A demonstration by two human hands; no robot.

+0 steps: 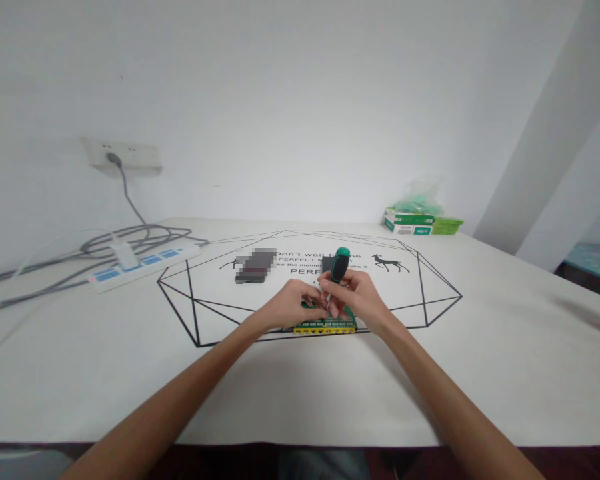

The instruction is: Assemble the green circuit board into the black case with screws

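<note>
A green circuit board [349, 323] with a yellow strip along its near edge lies on the table in front of me. My right hand [363, 298] is closed around a screwdriver [340, 265] with a green and black handle, tilted handle-up, its shaft pointing down at the board. At the board's left side, my left hand [294, 303] has its fingers drawn together beside the screwdriver's shaft. What those fingers pinch, if anything, is hidden. The screwdriver's tip is too small to make out among the fingers.
Behind the screwdriver lies a small dark object [326, 264]. A blurred-out dark phone-like object [258, 265] is further left. A power strip [153, 265] and coiled grey cables [130, 235] occupy the left side. Green and white boxes [409, 223] stand at the back right.
</note>
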